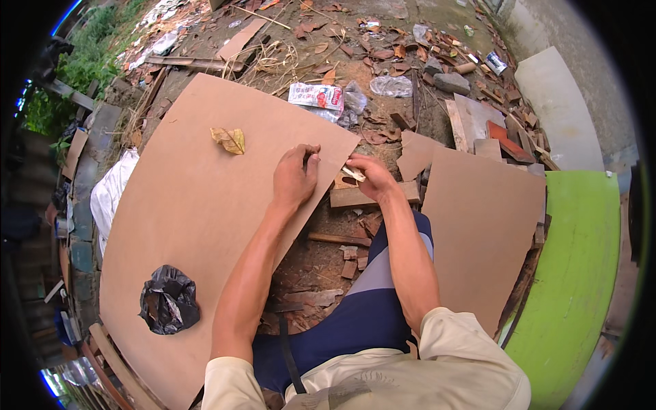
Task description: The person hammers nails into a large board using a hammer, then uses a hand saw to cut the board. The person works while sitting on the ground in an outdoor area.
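Note:
A large brown board (205,191) lies tilted in front of me and to my left. My left hand (297,174) rests over it near the right edge, fingers curled and pinched together; what they hold, if anything, is hidden. My right hand (374,176) is closed round a small pale strip-like piece (353,173), right beside the board's far right edge. Its exact kind does not show. A dry yellow leaf (229,140) and an opened black plastic bag (169,301) lie on the board; small contents show inside the bag.
To my right are a smaller brown board (482,232) and a bright green panel (570,273). Wood blocks (372,195) lie between my legs and the large board. Beyond it are a printed wrapper (316,96), stones (452,83), dry leaves and scraps. A pale sheet (557,102) leans against the wall.

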